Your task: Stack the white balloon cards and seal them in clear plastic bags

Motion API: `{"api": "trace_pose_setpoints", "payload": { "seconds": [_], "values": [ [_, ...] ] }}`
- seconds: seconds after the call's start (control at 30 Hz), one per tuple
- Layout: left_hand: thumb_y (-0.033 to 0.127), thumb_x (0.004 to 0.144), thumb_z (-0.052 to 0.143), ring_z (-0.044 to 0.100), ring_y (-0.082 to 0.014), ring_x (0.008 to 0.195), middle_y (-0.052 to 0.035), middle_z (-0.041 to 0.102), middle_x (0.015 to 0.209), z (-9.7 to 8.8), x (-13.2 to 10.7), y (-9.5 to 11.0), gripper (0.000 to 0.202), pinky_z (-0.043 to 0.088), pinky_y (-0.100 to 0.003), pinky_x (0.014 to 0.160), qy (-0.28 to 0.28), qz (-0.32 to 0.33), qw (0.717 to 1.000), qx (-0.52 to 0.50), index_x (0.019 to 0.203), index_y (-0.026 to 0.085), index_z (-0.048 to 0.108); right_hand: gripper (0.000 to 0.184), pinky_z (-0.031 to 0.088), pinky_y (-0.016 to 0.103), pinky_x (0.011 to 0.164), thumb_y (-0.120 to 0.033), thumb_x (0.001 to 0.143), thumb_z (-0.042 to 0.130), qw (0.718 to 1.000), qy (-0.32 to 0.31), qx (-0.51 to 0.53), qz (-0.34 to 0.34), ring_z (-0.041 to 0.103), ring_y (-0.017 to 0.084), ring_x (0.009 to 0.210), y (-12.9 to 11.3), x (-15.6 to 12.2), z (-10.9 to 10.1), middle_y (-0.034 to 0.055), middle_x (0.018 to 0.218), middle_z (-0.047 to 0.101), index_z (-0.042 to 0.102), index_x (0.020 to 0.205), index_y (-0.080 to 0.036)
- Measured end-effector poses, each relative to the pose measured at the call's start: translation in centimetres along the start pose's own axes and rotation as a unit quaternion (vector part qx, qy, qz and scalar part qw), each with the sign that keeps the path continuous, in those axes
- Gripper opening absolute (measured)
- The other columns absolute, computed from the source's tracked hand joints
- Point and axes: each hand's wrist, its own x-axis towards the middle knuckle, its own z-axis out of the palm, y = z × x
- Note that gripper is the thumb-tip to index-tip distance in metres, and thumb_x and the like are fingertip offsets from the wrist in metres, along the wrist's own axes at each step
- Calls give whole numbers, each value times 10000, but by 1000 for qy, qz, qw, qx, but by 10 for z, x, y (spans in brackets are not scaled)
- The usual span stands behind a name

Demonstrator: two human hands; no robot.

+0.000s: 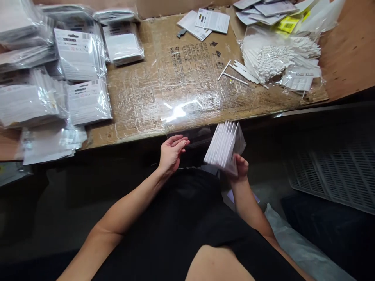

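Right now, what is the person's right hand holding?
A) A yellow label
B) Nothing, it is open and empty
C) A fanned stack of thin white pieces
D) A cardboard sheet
C. The right hand grips the fanned white stack from below, while the left hand is open beside it.
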Motion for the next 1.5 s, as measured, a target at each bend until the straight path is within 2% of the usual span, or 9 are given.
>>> {"api": "trace_pose_setpoints", "payload": {
  "seconds": [0.13, 0.23, 0.37, 0.57, 0.87, 1.07, 1.17, 1.3, 1.5],
  "values": [
    [417, 649, 1059, 847, -234, 898, -106, 851, 990, 3, 2, -13, 498, 570, -235, 645, 3, 12, 1000, -21, 967, 172, 765, 356, 594, 372, 533, -461, 583, 924, 987, -106, -69, 101, 652, 218, 478, 21, -12, -8, 31, 552, 674, 672, 640, -217],
    [475, 652, 1064, 838, -231, 890, -98, 844, 961, 8, 0, -12, 517, 631, -287, 716, -16, -1, 999, -43, 943, 172, 762, 389, 659, 405, 705, -420, 624, 941, 973, -175, -77, 128, 790, 289, 718, 19, -7, 13, 97, 783, 810, 794, 876, -164],
    [517, 712, 1034, 824, -245, 862, -106, 835, 970, 10, -8, 0, 511, 670, -360, 746, -43, -22, 999, -24, 986, 177, 768, 541, 683, 434, 891, -390, 665, 971, 972, -191, -99, 93, 828, 326, 1007, 1, 5, 37, 129, 1122, 862, 821, 1136, -169],
    [599, 707, 1017, 773, -195, 771, -94, 808, 948, 6, -16, 8, 561, 643, -325, 701, -66, 20, 998, -1, 1014, 186, 793, 560, 686, 446, 927, -371, 700, 991, 980, -141, -137, 35, 835, 329, 1029, -11, 5, 42, 116, 1126, 867, 819, 1192, -166],
    [649, 800, 925, 783, -219, 863, -90, 840, 995, -1, -31, -24, 560, 620, -298, 725, -33, 54, 997, 33, 1087, 175, 846, 492, 693, 510, 976, -425, 721, 998, 991, -2, -104, -86, 839, 367, 1061, 1, -11, 61, 124, 1143, 867, 823, 1103, -169],
    [683, 826, 867, 819, -274, 921, -102, 843, 988, 14, -37, -27, 502, 669, -378, 773, -29, -5, 997, -73, 972, 205, 821, 377, 683, 482, 999, -427, 800, 947, 955, 77, -173, -227, 842, 355, 1084, 12, -13, 63, 111, 1100, 874, 848, 1072, -185],
    [681, 862, 827, 825, -293, 922, -86, 846, 958, 17, -26, -33, 486, 679, -395, 759, -12, 27, 997, -75, 973, 208, 827, 309, 668, 466, 1027, -385, 833, 928, 931, 88, -225, -275, 836, 355, 1115, 16, -15, 67, 117, 1085, 875, 858, 1058, -185],
    [687, 908, 793, 832, -299, 950, -68, 850, 957, 14, -9, -41, 482, 690, -396, 792, 10, 105, 993, -51, 1003, 217, 850, 325, 651, 463, 1069, -395, 819, 933, 924, 109, -214, -296, 821, 351, 1151, 20, -16, 78, 115, 1080, 873, 849, 1051, -183],
    [696, 862, 853, 843, -309, 950, -93, 841, 957, 10, -14, -36, 497, 709, -405, 779, -37, 110, 991, -65, 934, 206, 821, 418, 660, 466, 1051, -461, 833, 904, 938, 133, -140, -289, 823, 322, 1129, 21, -6, 92, 110, 1148, 858, 818, 1132, -182]
  ]
}}
